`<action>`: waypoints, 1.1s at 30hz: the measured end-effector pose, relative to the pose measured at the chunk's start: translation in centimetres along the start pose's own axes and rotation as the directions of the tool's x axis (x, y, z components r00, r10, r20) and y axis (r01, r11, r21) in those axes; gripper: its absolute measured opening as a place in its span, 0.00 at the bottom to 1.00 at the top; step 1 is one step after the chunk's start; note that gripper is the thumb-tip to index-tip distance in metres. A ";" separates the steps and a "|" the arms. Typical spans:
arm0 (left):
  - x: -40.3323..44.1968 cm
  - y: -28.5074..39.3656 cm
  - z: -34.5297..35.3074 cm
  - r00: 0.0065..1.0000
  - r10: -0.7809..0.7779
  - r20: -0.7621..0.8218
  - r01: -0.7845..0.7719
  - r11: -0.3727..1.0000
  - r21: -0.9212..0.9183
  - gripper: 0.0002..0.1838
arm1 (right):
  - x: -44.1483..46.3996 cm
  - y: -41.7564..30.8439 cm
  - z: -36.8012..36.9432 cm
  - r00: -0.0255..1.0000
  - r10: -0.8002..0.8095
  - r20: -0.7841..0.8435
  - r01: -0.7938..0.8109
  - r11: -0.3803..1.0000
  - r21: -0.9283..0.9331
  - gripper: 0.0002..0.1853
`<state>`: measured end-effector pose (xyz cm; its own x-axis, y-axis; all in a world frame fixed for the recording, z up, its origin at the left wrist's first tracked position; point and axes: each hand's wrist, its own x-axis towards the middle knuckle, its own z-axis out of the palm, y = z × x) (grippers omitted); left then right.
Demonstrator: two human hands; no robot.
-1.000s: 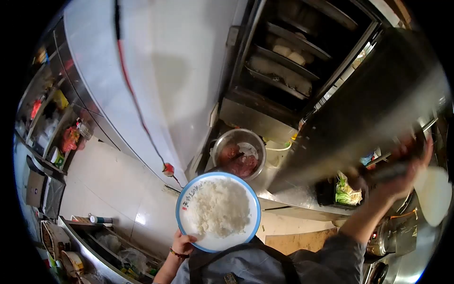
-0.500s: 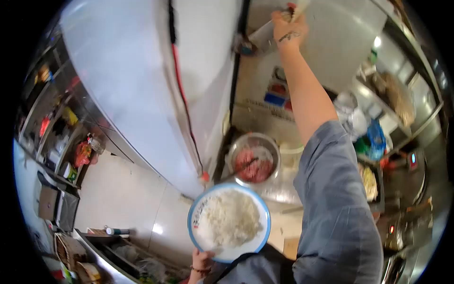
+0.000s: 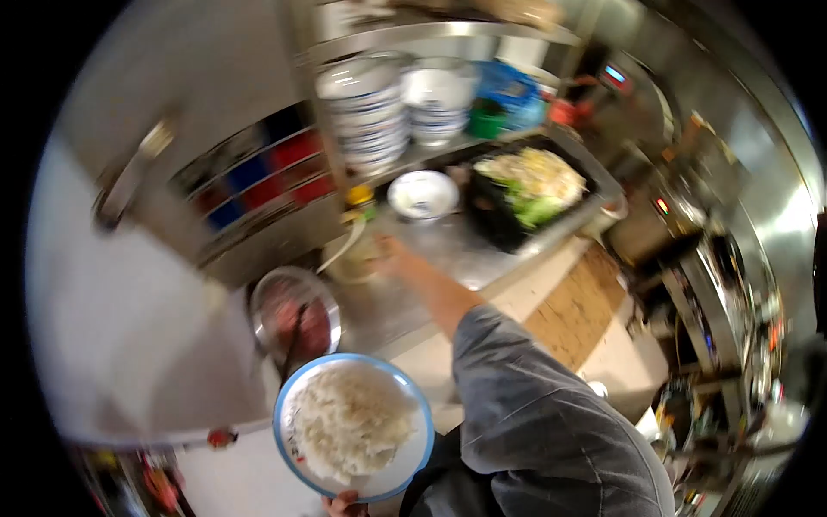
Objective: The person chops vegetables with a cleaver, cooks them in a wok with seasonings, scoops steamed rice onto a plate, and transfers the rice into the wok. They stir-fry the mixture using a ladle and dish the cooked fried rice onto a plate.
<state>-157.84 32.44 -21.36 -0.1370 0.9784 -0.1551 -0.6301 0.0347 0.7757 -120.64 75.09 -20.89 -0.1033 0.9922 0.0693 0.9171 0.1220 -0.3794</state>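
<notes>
My left hand [image 3: 346,505] is closed on the near rim of a blue-edged white plate [image 3: 425,435]. Cooked white rice [image 3: 351,422] is heaped on the plate. My right arm reaches over the steel counter, and my right hand [image 3: 389,255] is beside a pale round container [image 3: 351,263]. Motion blur hides its fingers, so contact with the container is unclear. Left of that container stands a metal bowl [image 3: 336,302] of raw pinkish meat [image 3: 297,323], with a dark utensil handle [image 3: 297,332] sticking out. A yellow-capped bottle [image 3: 360,198] is behind the container.
Stacked white bowls [image 3: 366,121] stand at the back of the steel counter [image 3: 469,263]. In front sit a small white bowl [image 3: 422,195] and a black tray [image 3: 498,233] of chopped vegetables [image 3: 534,181]. A shelf [image 3: 448,33] runs overhead. A brown mat [image 3: 577,306] lies at the right.
The view has swung right toward the counter. My right hand has come down from the upper white surface to the pale container. My left hand still holds the plate of rice.
</notes>
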 end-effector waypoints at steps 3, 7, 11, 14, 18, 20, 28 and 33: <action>2.9 0.0 6.9 0.996 0.011 0.085 -0.023 0.991 0.133 0.20 | -6.7 0.6 -6.2 0.928 -0.340 -0.154 0.373 0.866 0.333 0.09; 5.7 -3.9 17.8 0.948 0.051 0.314 -0.156 0.934 0.321 0.22 | -26.5 12.9 -10.1 0.986 -0.142 -0.084 0.165 0.864 0.475 0.11; 9.7 -12.5 29.0 0.687 0.154 0.710 -0.574 0.714 0.401 0.24 | -47.9 26.5 -17.6 0.808 0.538 0.239 -0.588 0.724 0.360 0.20; 12.9 -20.8 38.8 0.435 0.090 0.896 -0.768 0.557 0.316 0.28 | -58.6 34.9 -18.5 0.616 0.784 -0.071 -0.698 0.586 0.411 0.17; 7.7 -28.4 60.4 0.619 -0.623 0.478 0.730 0.681 -0.056 0.41 | -63.0 43.8 -26.7 0.404 0.895 -0.188 -0.789 0.445 0.423 0.10; 7.9 -33.4 64.6 0.522 -0.629 0.576 0.727 0.682 0.085 0.44 | -64.0 47.5 -30.3 0.410 0.867 -0.284 -0.768 0.496 0.405 0.08; 6.0 -55.7 82.4 0.278 -0.608 0.743 0.792 0.584 0.181 0.43 | -76.6 60.5 -33.3 0.014 0.999 -0.034 -0.927 0.026 0.375 0.20; -1.6 -64.4 96.0 0.004 -0.627 0.779 0.890 0.358 0.284 0.42 | -83.0 66.1 -41.6 -0.067 0.995 -0.071 -0.946 -0.040 0.321 0.28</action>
<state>-43.65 48.23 -12.38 0.9900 0.1410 -0.0102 -0.1307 0.9406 0.3133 -35.45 -0.22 -13.33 0.9471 0.0534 -0.3163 -0.0628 -0.9360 -0.3462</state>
